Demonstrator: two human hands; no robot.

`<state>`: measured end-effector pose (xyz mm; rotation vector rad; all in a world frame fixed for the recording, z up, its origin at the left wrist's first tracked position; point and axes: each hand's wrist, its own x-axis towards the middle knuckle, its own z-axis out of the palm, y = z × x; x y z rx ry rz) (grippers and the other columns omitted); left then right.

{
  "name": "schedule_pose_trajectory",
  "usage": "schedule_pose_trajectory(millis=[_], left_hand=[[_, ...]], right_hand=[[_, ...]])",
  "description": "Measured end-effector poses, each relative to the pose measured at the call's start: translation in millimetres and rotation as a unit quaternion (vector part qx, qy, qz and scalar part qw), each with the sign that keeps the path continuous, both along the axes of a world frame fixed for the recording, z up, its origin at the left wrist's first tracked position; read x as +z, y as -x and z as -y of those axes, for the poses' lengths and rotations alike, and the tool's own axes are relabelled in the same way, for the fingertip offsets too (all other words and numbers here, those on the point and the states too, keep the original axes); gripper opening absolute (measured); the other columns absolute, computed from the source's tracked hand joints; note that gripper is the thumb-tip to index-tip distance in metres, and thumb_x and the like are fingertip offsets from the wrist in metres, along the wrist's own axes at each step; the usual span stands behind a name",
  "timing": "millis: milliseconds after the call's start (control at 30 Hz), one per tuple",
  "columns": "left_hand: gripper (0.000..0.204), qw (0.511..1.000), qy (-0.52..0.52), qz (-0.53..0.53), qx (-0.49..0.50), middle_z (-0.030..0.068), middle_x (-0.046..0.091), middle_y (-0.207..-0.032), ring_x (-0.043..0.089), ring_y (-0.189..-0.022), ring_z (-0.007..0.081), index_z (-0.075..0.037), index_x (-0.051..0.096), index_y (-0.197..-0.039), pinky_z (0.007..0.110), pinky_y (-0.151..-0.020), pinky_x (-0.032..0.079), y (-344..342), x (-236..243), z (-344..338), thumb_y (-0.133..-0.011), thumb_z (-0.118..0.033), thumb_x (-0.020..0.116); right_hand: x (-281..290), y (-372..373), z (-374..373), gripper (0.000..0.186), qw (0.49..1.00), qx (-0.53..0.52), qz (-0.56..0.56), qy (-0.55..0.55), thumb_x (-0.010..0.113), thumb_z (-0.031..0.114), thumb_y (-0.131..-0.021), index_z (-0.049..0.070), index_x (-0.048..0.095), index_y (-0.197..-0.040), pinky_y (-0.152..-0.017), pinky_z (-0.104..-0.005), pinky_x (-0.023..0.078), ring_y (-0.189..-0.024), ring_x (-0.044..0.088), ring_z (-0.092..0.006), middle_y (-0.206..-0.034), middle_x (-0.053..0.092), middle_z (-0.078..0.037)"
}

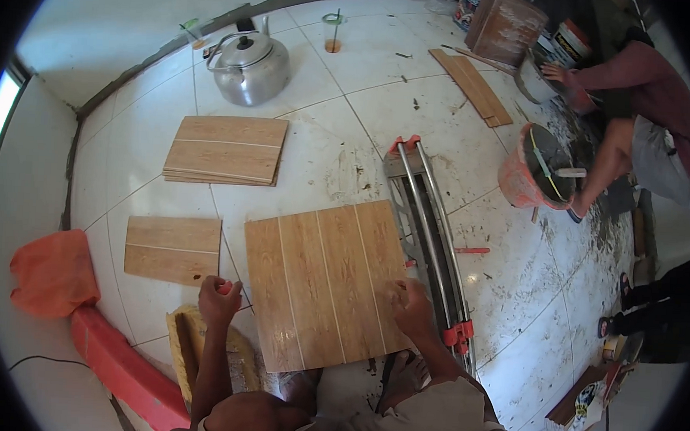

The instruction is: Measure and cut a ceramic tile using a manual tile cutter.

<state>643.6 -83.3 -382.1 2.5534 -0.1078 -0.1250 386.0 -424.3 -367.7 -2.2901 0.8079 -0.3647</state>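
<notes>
A large square wood-look tile (325,285) with pale lines lies in front of my legs. Over its right edge is my right hand (409,305), fingers curled together; whatever they may pinch is hidden. My left hand (220,299) is raised left of the tile, thumb and fingers closed, and I cannot make out anything in them. Just beyond that hand lies a smaller cut tile (173,248) with a dark spot near its corner. Along the large tile's right side stands a tile cutter (430,236) with two metal rails and red end pieces.
Farther off are stacked tile pieces (224,149), a metal kettle (251,67) and a plastic cup (333,35). At right, a person (644,99) crouches beside an orange bucket (533,168). Near left are a red padded piece (126,372) and an orange bag (55,273).
</notes>
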Motion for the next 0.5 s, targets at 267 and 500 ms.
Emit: schedule_pose_trajectory(millis=[267, 500], left_hand=[[0.033, 0.902, -0.186, 0.380, -0.085, 0.0164, 0.064, -0.107, 0.063, -0.091, 0.0330, -0.005, 0.065, -0.103, 0.040, -0.076, 0.050, 20, -15, 12, -0.083, -0.030, 0.074], [0.046, 0.962, 0.214, -0.144, 0.087, 0.0072, 0.063, -0.083, 0.056, -0.077, 0.0141, 0.006, 0.063, -0.095, 0.033, -0.070, 0.047, 59, -63, 40, -0.094, -0.041, 0.067]], right_hand=[[-4, 51, -24, 0.051, 0.984, -0.109, -0.120, -0.073, 0.071, 0.032, -0.086, 0.003, 0.056, -0.126, -0.098, -0.0466, 0.047, -0.116, 0.059, -0.0390, -0.127, 0.058, -0.022], [-43, 49, -20, 0.052, 0.948, -0.236, -0.052, -0.209, 0.072, 0.030, -0.085, 0.002, 0.057, -0.127, -0.095, -0.0426, 0.049, -0.110, 0.064, -0.0349, -0.118, 0.065, -0.021]])
